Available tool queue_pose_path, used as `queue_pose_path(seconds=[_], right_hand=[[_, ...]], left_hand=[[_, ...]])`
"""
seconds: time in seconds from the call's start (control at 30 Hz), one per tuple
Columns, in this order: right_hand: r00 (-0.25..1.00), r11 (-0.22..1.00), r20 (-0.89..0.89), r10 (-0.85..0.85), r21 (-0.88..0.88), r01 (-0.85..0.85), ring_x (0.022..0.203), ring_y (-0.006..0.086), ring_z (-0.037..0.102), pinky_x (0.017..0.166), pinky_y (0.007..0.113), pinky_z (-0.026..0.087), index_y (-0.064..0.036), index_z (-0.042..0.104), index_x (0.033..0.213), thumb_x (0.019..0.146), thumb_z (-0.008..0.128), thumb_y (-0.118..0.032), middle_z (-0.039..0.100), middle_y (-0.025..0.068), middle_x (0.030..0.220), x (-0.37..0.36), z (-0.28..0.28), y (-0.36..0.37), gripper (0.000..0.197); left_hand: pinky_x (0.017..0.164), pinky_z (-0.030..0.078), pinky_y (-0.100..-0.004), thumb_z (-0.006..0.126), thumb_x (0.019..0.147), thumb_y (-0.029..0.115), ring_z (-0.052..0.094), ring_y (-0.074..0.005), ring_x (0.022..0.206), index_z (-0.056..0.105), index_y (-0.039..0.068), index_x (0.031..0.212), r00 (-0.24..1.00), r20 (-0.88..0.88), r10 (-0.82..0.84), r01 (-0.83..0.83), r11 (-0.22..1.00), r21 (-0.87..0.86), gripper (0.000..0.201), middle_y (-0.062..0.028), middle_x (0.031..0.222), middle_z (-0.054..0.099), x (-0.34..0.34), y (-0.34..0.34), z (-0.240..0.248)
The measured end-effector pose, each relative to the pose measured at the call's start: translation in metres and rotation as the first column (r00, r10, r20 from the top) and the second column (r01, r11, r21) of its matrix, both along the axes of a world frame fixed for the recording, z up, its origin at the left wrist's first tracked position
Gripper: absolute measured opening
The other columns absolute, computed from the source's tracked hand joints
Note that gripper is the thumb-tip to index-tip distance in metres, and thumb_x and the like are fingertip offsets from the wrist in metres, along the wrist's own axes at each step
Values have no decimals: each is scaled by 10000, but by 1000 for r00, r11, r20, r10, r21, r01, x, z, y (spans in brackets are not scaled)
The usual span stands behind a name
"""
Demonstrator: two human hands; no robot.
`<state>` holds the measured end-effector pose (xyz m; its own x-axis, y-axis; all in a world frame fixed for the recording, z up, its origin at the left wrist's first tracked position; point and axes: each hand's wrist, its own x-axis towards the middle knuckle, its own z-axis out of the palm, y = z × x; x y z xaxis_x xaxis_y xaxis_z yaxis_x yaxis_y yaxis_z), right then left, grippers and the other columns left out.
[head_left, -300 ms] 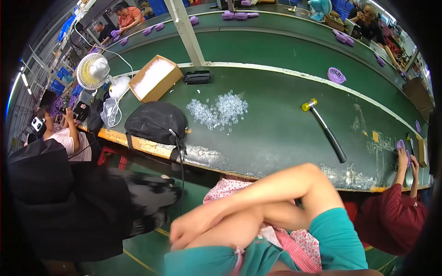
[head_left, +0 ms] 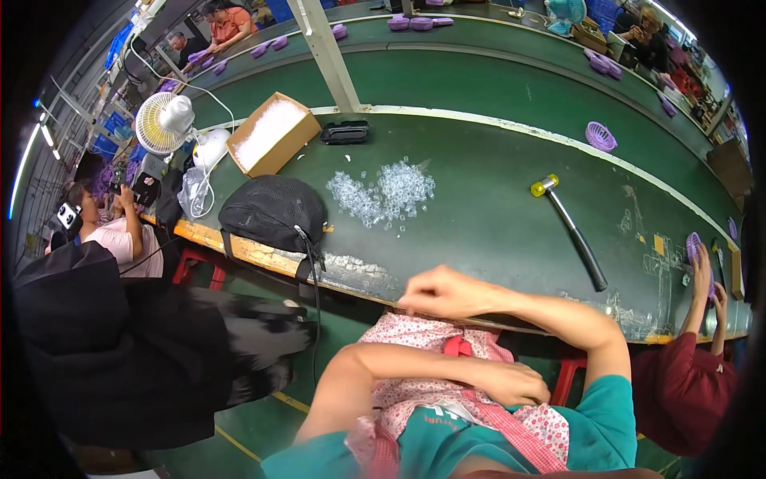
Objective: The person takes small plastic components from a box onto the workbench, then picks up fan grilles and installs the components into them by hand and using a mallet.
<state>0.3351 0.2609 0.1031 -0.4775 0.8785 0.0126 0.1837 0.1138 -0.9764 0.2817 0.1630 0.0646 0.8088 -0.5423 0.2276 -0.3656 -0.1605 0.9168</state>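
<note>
My right hand [head_left: 448, 292] hovers at the table's near edge, fingers curled in with nothing showing in them. Below it, my left hand [head_left: 515, 383] rests on the flowered apron [head_left: 415, 339] at my waist, its fingers stretched out and partly turned from sight. Farther onto the table lies a heap of small clear plastic pieces [head_left: 387, 193]. To the right is a hammer [head_left: 573, 231] with a yellow head and dark grip. Neither hand touches the heap or the hammer.
On the left of the green table [head_left: 479, 231] are a black mesh bag [head_left: 271, 211], a box of white pieces [head_left: 275, 134] and a fan [head_left: 163, 124]. A black tray [head_left: 345, 132] lies behind the heap. At the right, a co-worker's hands [head_left: 706, 279] hold a purple basket-like part.
My crossed arms have come apart. My right hand has moved from beside my left arm up to the table edge, and my left forearm now lies across my waist.
</note>
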Motion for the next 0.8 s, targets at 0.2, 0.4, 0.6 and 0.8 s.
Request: queue_pose_path(seconds=[0.2, 0.4, 0.6, 0.8], right_hand=[[744, 648, 120, -657, 596, 475, 1058, 285, 570, 935, 414, 421, -30, 646, 1075, 939, 623, -177, 634, 111, 1080, 68, -32, 16, 202], [668, 694, 414, -618, 687, 216, 1456, 368, 240, 1183, 517, 197, -134, 413, 1468, 940, 614, -377, 300, 182, 1552, 66, -40, 63, 615], [645, 688, 510, -569, 725, 34, 1486, 314, 195, 1206, 564, 106, -158, 395, 1491, 981, 492, -494, 280, 123, 1583, 47, -50, 100, 619], [631, 656, 511, -584, 755, -4, 1474, 310, 239, 1197, 576, 112, -85, 401, 1476, 1015, 402, -491, 348, 134, 1551, 41, -59, 120, 614]], left_hand=[[891, 507, -337, 578, 934, 25, 651, -220, 1032, 660, 11, 1112, 541, -170, 824, -834, 500, -233, 197, -122, 1090, 692, -75, 123, 56], [1176, 147, -550, 538, 990, 358, 174, -438, 1462, 231, -4, 1523, -290, 536, 793, -739, -541, 402, 714, -304, 1544, 232, -112, 249, -11], [1184, 153, -534, 505, 977, 491, 170, -451, 1458, 224, -33, 1512, -244, 595, 766, -659, -581, 478, 800, -322, 1541, 214, -100, 282, -35], [1173, 178, -546, 491, 985, 487, 180, -443, 1455, 256, -31, 1499, -160, 626, 763, -694, -538, 479, 767, -288, 1543, 240, -92, 297, -37]])
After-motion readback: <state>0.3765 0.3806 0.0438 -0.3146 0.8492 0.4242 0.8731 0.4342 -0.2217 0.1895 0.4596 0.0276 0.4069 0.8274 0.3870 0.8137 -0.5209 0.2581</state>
